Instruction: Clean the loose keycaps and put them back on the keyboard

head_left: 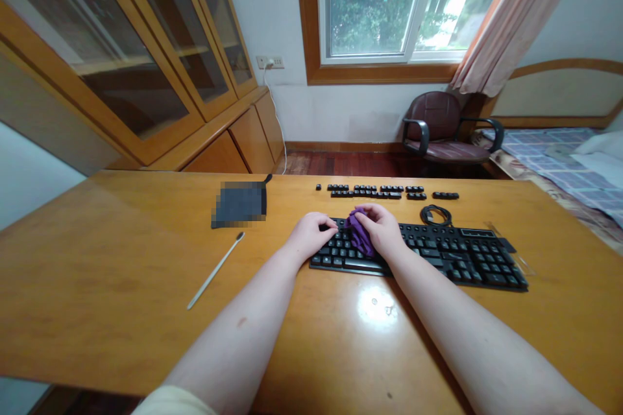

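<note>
A black keyboard (438,256) lies across the desk in front of me. My right hand (382,230) is closed on a crumpled purple cloth (360,237), which rests over the keys left of the keyboard's middle. At the keyboard's upper left corner is my left hand (314,233), with thumb and forefinger bent together in a pinch. Whatever is between those fingertips is too small to make out. Loose black keycaps (365,193) stand in two rows behind the keyboard, in several short groups.
A coiled black cable (435,215) lies behind the keyboard. To the left are a dark pouch (239,204), partly blurred, and a thin white-handled brush (215,272). Clear strips (523,264) lie by the keyboard's right end. An armchair (438,126) stands beyond the wooden desk (121,285).
</note>
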`<act>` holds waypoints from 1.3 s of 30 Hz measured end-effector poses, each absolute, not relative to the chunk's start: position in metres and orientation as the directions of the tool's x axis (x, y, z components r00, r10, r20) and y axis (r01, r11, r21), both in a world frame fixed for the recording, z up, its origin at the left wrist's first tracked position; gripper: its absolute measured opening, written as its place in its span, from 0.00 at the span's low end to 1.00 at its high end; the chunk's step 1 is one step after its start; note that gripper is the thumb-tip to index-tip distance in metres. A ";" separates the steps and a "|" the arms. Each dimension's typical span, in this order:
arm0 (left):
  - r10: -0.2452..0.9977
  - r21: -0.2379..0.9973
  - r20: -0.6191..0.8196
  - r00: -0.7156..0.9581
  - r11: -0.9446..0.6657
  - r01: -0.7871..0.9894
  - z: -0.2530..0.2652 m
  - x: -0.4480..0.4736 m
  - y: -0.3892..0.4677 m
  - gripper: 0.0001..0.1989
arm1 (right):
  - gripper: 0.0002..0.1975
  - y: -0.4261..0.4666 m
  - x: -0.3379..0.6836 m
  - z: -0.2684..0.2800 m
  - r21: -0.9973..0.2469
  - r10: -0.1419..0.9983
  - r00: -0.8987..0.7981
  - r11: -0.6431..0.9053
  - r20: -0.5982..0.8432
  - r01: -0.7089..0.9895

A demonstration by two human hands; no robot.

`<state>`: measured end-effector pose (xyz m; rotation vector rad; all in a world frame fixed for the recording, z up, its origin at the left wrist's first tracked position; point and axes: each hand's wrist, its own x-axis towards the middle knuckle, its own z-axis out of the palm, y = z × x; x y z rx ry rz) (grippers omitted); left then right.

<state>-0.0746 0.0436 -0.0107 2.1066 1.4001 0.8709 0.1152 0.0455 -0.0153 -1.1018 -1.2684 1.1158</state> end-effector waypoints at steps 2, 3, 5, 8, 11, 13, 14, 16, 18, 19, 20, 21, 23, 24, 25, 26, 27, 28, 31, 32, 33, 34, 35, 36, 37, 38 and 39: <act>0.930 0.661 0.255 0.265 -0.368 0.654 -0.010 -0.073 0.043 0.07 | 0.13 0.045 0.115 -0.014 -0.991 0.991 -0.003 0.134 0.134 -0.016; 0.935 0.665 0.253 0.249 -0.355 0.657 -0.010 -0.072 0.043 0.08 | 0.13 0.045 0.115 -0.014 -0.991 0.991 -0.003 0.133 0.133 -0.018; 0.950 0.703 0.229 0.210 -0.311 0.640 -0.012 -0.070 0.045 0.09 | 0.13 0.045 0.114 -0.015 -0.991 0.991 -0.004 0.132 0.132 -0.018; 0.965 0.762 0.217 0.149 -0.263 0.592 -0.017 -0.069 0.048 0.12 | 0.13 0.045 0.114 -0.015 -0.991 0.991 -0.002 0.136 0.136 -0.017; 0.968 0.802 0.225 0.112 -0.250 0.543 -0.023 -0.068 0.051 0.18 | 0.13 0.045 0.114 -0.015 -0.991 0.991 0.001 0.133 0.133 -0.012; 0.976 0.841 0.195 0.095 -0.217 0.495 -0.026 -0.068 0.052 0.21 | 0.13 0.045 0.113 -0.014 -0.991 0.991 -0.007 0.134 0.134 -0.008; 0.980 0.857 0.181 0.086 -0.200 0.475 -0.028 -0.068 0.052 0.22 | 0.13 0.045 0.113 -0.014 -0.991 0.991 -0.012 0.135 0.135 -0.008; 0.982 0.867 0.174 0.072 -0.188 0.461 -0.030 -0.067 0.051 0.22 | 0.13 0.045 0.113 -0.015 -0.991 0.991 -0.017 0.135 0.135 -0.005; 0.978 0.862 0.193 0.077 -0.207 0.462 -0.033 -0.067 0.052 0.21 | 0.12 0.044 0.113 -0.015 -0.991 0.991 -0.017 0.134 0.134 0.000; 0.975 0.863 0.203 0.084 -0.219 0.455 -0.034 -0.068 0.053 0.20 | 0.12 0.044 0.113 -0.016 -0.991 0.991 -0.016 0.135 0.135 0.005; 0.974 0.869 0.212 0.084 -0.227 0.440 -0.036 -0.070 0.055 0.18 | 0.13 0.044 0.113 -0.016 -0.990 0.990 -0.013 0.138 0.138 0.010; 0.973 0.884 0.219 0.068 -0.227 0.410 -0.037 -0.072 0.058 0.16 | 0.13 0.044 0.113 -0.016 -0.990 0.990 -0.012 0.141 0.141 0.015; 0.980 0.939 0.194 -0.035 -0.175 0.297 -0.041 -0.076 0.066 0.13 | 0.13 0.044 0.113 -0.016 -0.989 0.989 -0.011 0.145 0.145 0.023; 0.975 0.962 0.182 -0.126 -0.150 0.226 -0.043 -0.078 0.070 0.13 | 0.13 0.044 0.113 -0.017 -0.989 0.989 -0.009 0.145 0.145 0.026; 0.964 0.974 0.172 -0.201 -0.137 0.178 -0.045 -0.079 0.075 0.13 | 0.13 0.045 0.113 -0.017 -0.989 0.989 -0.008 0.145 0.145 0.030; 0.954 0.979 0.169 -0.247 -0.134 0.153 -0.046 -0.081 0.079 0.13 | 0.13 0.045 0.113 -0.017 -0.989 0.989 -0.008 0.146 0.145 0.032; 0.956 0.978 0.175 -0.237 -0.142 0.152 -0.047 -0.082 0.084 0.13 | 0.13 0.045 0.112 -0.017 -0.989 0.989 -0.010 0.148 0.147 0.033; 0.963 0.973 0.187 -0.195 -0.155 0.169 -0.048 -0.082 0.090 0.13 | 0.13 0.045 0.112 -0.017 -0.988 0.989 -0.009 0.150 0.150 0.032; 0.973 0.966 0.191 -0.127 -0.163 0.198 -0.047 -0.083 0.110 0.16 | 0.13 0.046 0.112 -0.018 -0.988 0.988 -0.009 0.155 0.155 0.020; 0.975 0.963 0.193 -0.110 -0.167 0.213 -0.046 -0.082 0.117 0.17 | 0.13 0.046 0.112 -0.018 -0.988 0.988 -0.008 0.154 0.154 0.017; 0.976 0.957 0.199 -0.092 -0.174 0.233 -0.044 -0.082 0.124 0.17 | 0.13 0.046 0.112 -0.018 -0.988 0.988 -0.007 0.153 0.153 0.017; 0.976 0.949 0.207 -0.065 -0.185 0.257 -0.043 -0.080 0.131 0.17 | 0.13 0.046 0.112 -0.018 -0.988 0.989 -0.008 0.151 0.151 0.017; 0.976 0.938 0.216 -0.037 -0.197 0.284 -0.042 -0.079 0.137 0.16 | 0.13 0.046 0.112 -0.018 -0.989 0.989 -0.012 0.148 0.148 0.017; 0.974 0.926 0.225 -0.011 -0.210 0.314 -0.041 -0.077 0.142 0.14 | 0.12 0.046 0.111 -0.018 -0.989 0.989 -0.015 0.146 0.145 0.017; 0.972 0.911 0.234 0.012 -0.223 0.346 -0.041 -0.074 0.146 0.13 | 0.12 0.046 0.111 -0.017 -0.990 0.990 -0.016 0.143 0.143 0.016; 0.970 0.895 0.241 0.032 -0.235 0.379 -0.041 -0.072 0.149 0.13 | 0.12 0.046 0.111 -0.017 -0.990 0.990 -0.014 0.141 0.141 0.013; 0.968 0.877 0.247 0.049 -0.245 0.412 -0.041 -0.070 0.151 0.13 | 0.11 0.046 0.111 -0.016 -0.990 0.990 -0.011 0.139 0.139 0.010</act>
